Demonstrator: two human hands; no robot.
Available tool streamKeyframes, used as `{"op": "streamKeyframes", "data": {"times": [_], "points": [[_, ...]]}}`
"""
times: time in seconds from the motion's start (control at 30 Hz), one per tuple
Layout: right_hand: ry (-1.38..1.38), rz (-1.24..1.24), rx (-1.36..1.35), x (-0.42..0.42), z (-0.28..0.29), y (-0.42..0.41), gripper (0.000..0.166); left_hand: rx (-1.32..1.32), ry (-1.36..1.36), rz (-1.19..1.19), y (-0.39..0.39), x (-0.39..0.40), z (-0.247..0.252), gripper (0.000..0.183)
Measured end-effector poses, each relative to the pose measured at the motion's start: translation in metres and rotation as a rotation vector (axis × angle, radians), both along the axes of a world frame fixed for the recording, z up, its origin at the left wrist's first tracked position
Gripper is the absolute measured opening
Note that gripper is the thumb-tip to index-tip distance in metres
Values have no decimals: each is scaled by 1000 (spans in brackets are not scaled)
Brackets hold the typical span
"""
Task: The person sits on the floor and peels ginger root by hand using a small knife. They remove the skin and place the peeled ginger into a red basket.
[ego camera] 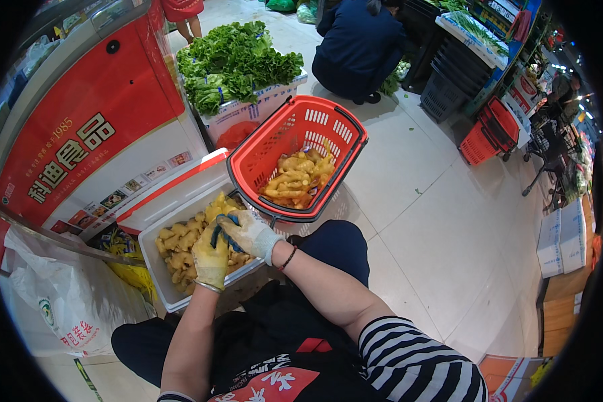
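Note:
My left hand (212, 255), in a yellowed work glove, and my right hand (248, 235), in a white glove with blue on the fingers, meet above a white foam box (153, 261). Ginger roots (181, 251) fill much of the box. A yellowish netted or bagged bundle of ginger (223, 205) rises just beyond my fingers, and both hands seem to close on its near end; the fingertips are partly hidden. Against the box's far right side stands a red plastic shopping basket (251, 161) with black handles, holding several bundles of ginger (296, 176).
Leafy lettuce (236, 65) heaps on a foam box behind the basket. A person in dark clothes (359, 45) crouches beyond. A red display case (95, 115) and a white sack (75, 296) stand at left, a wheeled red basket (490, 131) and white cartons (563, 238) at right.

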State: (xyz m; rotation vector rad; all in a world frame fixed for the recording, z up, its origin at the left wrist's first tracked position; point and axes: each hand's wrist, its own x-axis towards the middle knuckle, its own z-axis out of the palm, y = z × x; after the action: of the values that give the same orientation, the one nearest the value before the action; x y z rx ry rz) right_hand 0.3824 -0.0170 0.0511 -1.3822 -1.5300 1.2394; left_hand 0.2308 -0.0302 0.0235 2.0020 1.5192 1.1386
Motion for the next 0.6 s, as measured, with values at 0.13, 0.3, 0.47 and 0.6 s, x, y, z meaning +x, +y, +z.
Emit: {"op": "streamKeyframes", "data": {"times": [0.13,0.3,0.47,0.6], "points": [[20,-4,-11,-2,-4,1,40,-16,-1,-3,-1,3,1,23],[-38,-2,39,0,7,-2,42,-41,75,-43,-2,-1,-6,19],[-38,34,5,4,23,-5,45,42,129,-55,-7,4,1,25],[0,82,-23,4,26,-6,46,-43,54,-20,-9,4,-1,28]]}}
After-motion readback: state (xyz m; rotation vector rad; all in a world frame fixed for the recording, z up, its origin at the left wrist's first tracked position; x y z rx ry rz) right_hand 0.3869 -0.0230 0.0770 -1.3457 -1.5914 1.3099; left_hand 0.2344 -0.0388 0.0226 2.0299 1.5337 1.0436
